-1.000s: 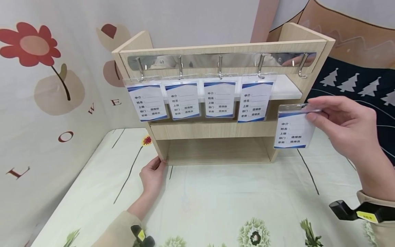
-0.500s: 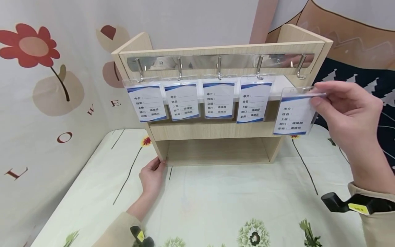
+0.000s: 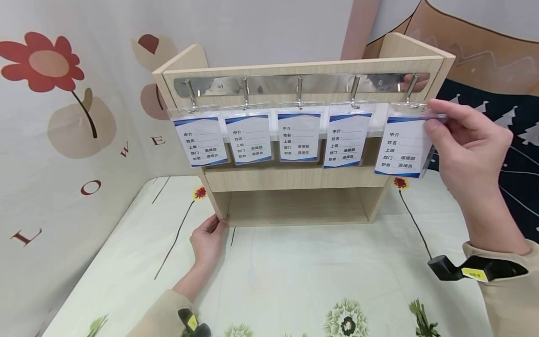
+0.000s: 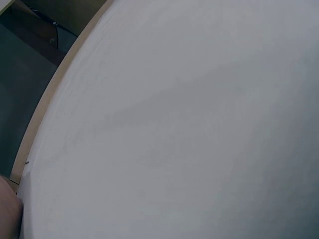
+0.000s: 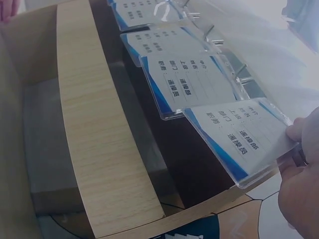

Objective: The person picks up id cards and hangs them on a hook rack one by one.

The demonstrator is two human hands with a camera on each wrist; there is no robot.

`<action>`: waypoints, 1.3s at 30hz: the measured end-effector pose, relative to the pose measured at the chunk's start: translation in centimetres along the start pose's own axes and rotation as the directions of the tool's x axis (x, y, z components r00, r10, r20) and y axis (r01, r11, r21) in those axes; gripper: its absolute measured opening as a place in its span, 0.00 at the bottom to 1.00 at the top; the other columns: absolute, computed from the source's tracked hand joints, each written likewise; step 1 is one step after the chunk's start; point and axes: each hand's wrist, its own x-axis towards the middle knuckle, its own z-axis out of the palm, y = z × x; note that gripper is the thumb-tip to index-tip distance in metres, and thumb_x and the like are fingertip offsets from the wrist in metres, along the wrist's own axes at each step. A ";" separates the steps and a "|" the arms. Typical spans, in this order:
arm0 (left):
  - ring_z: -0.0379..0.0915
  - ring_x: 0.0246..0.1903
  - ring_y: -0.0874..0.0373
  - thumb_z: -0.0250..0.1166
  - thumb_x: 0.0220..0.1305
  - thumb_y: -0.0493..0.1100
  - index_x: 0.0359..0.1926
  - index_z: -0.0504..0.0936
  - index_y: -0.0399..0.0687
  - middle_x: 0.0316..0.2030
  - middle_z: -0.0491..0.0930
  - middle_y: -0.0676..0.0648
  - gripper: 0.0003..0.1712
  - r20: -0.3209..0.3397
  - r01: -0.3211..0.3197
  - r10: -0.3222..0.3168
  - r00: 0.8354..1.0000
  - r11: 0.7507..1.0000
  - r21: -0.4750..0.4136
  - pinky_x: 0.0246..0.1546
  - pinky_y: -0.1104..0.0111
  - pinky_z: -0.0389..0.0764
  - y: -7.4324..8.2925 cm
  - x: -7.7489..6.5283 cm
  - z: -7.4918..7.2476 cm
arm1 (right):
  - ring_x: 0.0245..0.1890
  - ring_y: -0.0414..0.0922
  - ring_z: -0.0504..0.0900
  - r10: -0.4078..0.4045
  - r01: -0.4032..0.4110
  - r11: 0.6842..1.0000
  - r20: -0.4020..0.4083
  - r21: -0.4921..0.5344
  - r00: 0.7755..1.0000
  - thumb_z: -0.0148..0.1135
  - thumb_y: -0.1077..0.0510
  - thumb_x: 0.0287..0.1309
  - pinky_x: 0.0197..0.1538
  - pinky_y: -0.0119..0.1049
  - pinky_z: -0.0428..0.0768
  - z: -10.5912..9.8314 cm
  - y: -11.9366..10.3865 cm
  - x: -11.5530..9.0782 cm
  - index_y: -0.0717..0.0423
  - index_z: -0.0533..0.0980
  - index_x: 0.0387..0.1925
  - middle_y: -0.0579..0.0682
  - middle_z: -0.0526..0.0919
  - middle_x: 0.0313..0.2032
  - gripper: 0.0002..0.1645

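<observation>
At the right end of a wooden shelf unit [image 3: 269,180], my right hand [image 3: 473,145] pinches the upper right edge of a clear badge holder [image 3: 404,145] with a white and blue card. The holder's top lies at the lower end of the rightmost hook [image 3: 411,89]; I cannot tell whether the hook passes through its slot. In the right wrist view the same badge holder [image 5: 244,134] tilts between thumb and fingers. My left hand [image 3: 208,238] grips the unit's lower left front corner. The left wrist view catches only a bit of that hand [image 4: 9,214].
Several matching badge holders [image 3: 299,135] hang in a row from the other hooks on a shiny metal strip [image 3: 273,83]. Behind them runs a white shelf edge [image 3: 381,121]. A flower-printed cloth [image 3: 294,271] covers the table, and printed curtains [image 3: 105,56] stand behind.
My right hand has raised the badge holder from below and right of the rightmost hook up to the hook's lower end. The left hand has stayed at the corner.
</observation>
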 end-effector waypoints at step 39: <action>0.79 0.58 0.46 0.65 0.72 0.41 0.62 0.81 0.37 0.56 0.83 0.38 0.21 0.030 0.044 -0.044 0.999 0.999 -0.006 0.40 0.88 0.75 -0.4 0.5 -0.9 | 0.45 0.38 0.84 0.233 -0.230 0.970 0.046 -0.076 0.971 0.60 0.70 0.69 0.54 0.21 0.78 -1.7 3.1 -2.7 0.60 0.81 0.60 0.44 0.86 0.48 0.21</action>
